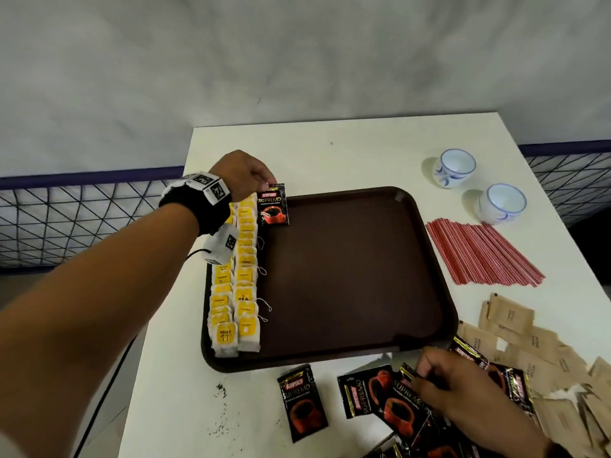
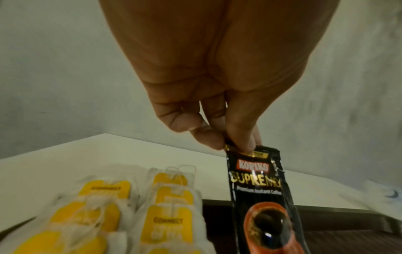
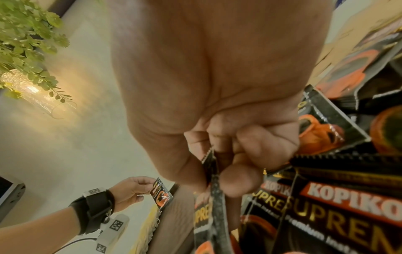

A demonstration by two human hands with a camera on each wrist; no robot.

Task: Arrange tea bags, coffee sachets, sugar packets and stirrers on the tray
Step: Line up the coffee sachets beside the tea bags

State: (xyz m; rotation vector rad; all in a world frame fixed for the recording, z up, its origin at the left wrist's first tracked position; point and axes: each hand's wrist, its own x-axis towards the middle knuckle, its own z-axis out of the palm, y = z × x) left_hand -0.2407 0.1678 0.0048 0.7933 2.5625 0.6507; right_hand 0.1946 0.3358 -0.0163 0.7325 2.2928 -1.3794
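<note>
Pinching is the grip on both sides. The left hand [image 1: 243,175] holds one coffee sachet [image 1: 273,204] by its top edge between thumb and fingertips, hanging it upright over the far left corner of the tray [image 1: 429,259], just beside the far end of the tea bags [image 1: 236,276]. Its lower edge looks close to the tray floor, though contact cannot be told. The right hand [image 1: 463,391], at the near edge of the counter [image 1: 330,153], has its fingers curled round the top edge of a second sachet taken from the loose sachet pile [image 1: 380,401] lying in front of the tray.

Judged from how things lie, the tea bags are done: two overlapping rows run along the tray's left edge from near to far. Coffee is only starting; no sachet lies flat on the tray yet, and a good number wait on the counter, including a lone sachet [image 1: 302,403] lying apart just off the tray's near edge. The brown sugar packets [image 1: 515,332] sit heaped at the near right corner of the counter, untouched, and the red stirrers [image 1: 479,252] lie in a flat bundle beside the tray's right edge, also off it. Most of the tray floor is bare, so roughly three of four item kinds remain to be placed. Two cups [image 1: 454,168] stand at the far right corner.
</note>
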